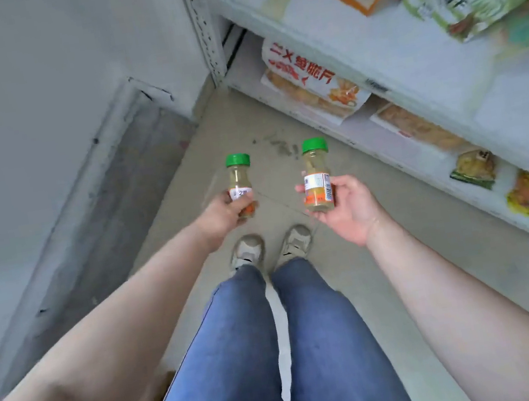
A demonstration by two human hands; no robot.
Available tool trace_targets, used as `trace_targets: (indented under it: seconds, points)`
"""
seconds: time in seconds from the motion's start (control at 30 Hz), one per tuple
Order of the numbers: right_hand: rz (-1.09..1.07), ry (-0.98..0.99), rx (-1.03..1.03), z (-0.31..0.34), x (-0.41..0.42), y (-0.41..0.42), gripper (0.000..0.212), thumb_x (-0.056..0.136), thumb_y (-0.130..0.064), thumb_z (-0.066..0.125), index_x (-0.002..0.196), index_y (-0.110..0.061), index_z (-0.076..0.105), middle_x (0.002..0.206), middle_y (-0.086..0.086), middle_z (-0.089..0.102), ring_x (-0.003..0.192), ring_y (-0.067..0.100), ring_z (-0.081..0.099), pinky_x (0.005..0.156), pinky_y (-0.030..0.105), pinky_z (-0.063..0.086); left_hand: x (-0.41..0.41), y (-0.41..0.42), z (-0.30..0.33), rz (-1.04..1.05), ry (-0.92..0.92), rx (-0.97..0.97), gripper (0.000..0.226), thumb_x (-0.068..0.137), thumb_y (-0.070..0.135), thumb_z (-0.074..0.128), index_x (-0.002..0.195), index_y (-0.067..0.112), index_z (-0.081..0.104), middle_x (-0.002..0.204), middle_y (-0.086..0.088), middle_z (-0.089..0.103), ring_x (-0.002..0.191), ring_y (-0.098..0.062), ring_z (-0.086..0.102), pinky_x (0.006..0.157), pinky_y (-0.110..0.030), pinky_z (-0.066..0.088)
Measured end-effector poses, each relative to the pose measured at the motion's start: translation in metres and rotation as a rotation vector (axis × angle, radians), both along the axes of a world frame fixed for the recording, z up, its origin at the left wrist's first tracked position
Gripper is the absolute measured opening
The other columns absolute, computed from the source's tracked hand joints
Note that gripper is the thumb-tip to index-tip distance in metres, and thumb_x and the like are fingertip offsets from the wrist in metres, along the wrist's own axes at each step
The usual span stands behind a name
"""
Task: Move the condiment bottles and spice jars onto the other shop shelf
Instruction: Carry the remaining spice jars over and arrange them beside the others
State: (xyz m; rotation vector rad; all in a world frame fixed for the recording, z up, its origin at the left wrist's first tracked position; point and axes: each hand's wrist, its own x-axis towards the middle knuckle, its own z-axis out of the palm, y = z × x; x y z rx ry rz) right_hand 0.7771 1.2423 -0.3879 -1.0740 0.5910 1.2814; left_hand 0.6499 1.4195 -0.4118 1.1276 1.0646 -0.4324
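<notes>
Blurred shelf packets (309,78); fingers (239,206) hide the left jar's label (240,193).

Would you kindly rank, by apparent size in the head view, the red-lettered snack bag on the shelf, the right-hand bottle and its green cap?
1. Red-lettered white snack bag.
2. Green-capped yellowish bottle in the right hand; it is nearer the camera, so true sizes are unsure.
3. Its green cap.
</notes>
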Motion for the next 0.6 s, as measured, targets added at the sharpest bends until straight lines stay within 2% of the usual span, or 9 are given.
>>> trace_targets:
  seconds: [0.1, 0.17, 0.2, 0.3, 0.4, 0.43, 0.53, 0.6]
  points:
    - [-0.085, -0.073, 0.113, 0.076, -0.014, 0.003, 0.048, 0.072, -0.033, 0.062, 0.115, -0.01, 0.058, 0.091, 0.009, 0.066, 0.073, 0.014, 0.055, 0.07, 0.024, 0.045, -0.005, -0.004, 0.068, -0.032, -0.113, 0.009, 0.007, 0.096, 0.023, 0.051, 0.094, 0.017, 0.052, 0.084, -0.002, 0.062, 0.076, -0.013, 0.059, 0.076, -0.026, 0.047]
    - [-0.151, -0.104, 0.21, 0.12, -0.024, -0.003, 0.064, 0.06, -0.034, 0.081, 0.116, -0.011, 0.061, 0.089, 0.005, 0.065, 0.073, 0.013, 0.057, 0.069, 0.022, 0.051, -0.004, -0.008, 0.109, -0.032, -0.183, 0.028, 0.013, 0.096, 0.024, 0.052, 0.104, 0.014, 0.049, 0.086, -0.004, 0.062, 0.076, -0.014, 0.059, 0.072, -0.026, 0.046]
    - [-0.189, -0.119, 0.257, 0.141, -0.029, -0.008, 0.065, 0.059, -0.033, 0.084, 0.116, -0.011, 0.063, 0.089, 0.003, 0.064, 0.074, 0.013, 0.059, 0.07, 0.022, 0.052, -0.003, -0.011, 0.127, -0.022, -0.206, 0.028, 0.017, 0.096, 0.024, 0.053, 0.108, 0.014, 0.047, 0.088, -0.004, 0.062, 0.076, -0.014, 0.059, 0.069, -0.025, 0.046]
    - [-0.315, -0.19, 0.331, 0.195, -0.04, -0.034, 0.045, 0.076, -0.029, 0.069, 0.117, -0.01, 0.065, 0.097, 0.005, 0.062, 0.08, 0.016, 0.062, 0.076, 0.026, 0.056, 0.008, -0.024, 0.178, 0.031, -0.271, -0.059, 0.016, 0.096, 0.018, 0.05, 0.111, 0.016, 0.052, 0.089, -0.005, 0.061, 0.076, -0.014, 0.057, 0.068, -0.027, 0.044]
    - [-0.402, -0.303, 0.318, 0.23, -0.044, -0.069, 0.065, 0.063, -0.03, 0.085, 0.117, -0.005, 0.06, 0.102, 0.014, 0.068, 0.091, 0.024, 0.068, 0.083, 0.033, 0.057, 0.02, -0.044, 0.215, -0.046, -0.375, -0.119, 0.019, 0.096, 0.014, 0.046, 0.112, 0.017, 0.057, 0.094, -0.005, 0.063, 0.082, -0.016, 0.058, 0.071, -0.027, 0.044]
    - [-0.418, -0.334, 0.309, 0.239, -0.044, -0.082, 0.064, 0.063, -0.03, 0.084, 0.116, -0.004, 0.059, 0.105, 0.016, 0.069, 0.094, 0.025, 0.068, 0.086, 0.035, 0.057, 0.024, -0.053, 0.226, -0.099, -0.42, -0.131, 0.023, 0.097, 0.013, 0.046, 0.116, 0.015, 0.057, 0.098, -0.006, 0.063, 0.087, -0.017, 0.058, 0.072, -0.026, 0.044]
    - [-0.5, -0.348, 0.308, 0.262, -0.041, -0.118, 0.042, 0.086, -0.027, 0.054, 0.123, -0.006, 0.054, 0.111, 0.016, 0.069, 0.096, 0.022, 0.067, 0.09, 0.034, 0.053, 0.039, -0.084, 0.256, -0.232, -0.506, -0.111, 0.034, 0.097, 0.01, 0.047, 0.13, 0.007, 0.051, 0.105, -0.009, 0.063, 0.097, -0.022, 0.057, 0.078, -0.027, 0.045]
    - [-0.546, -0.335, 0.332, 0.271, -0.034, -0.14, 0.042, 0.09, -0.026, 0.043, 0.127, -0.008, 0.051, 0.115, 0.016, 0.067, 0.098, 0.021, 0.065, 0.09, 0.033, 0.051, 0.055, -0.106, 0.273, -0.279, -0.557, -0.086, 0.034, 0.096, 0.012, 0.05, 0.13, 0.007, 0.052, 0.113, -0.01, 0.065, 0.103, -0.023, 0.06, 0.086, -0.031, 0.046]
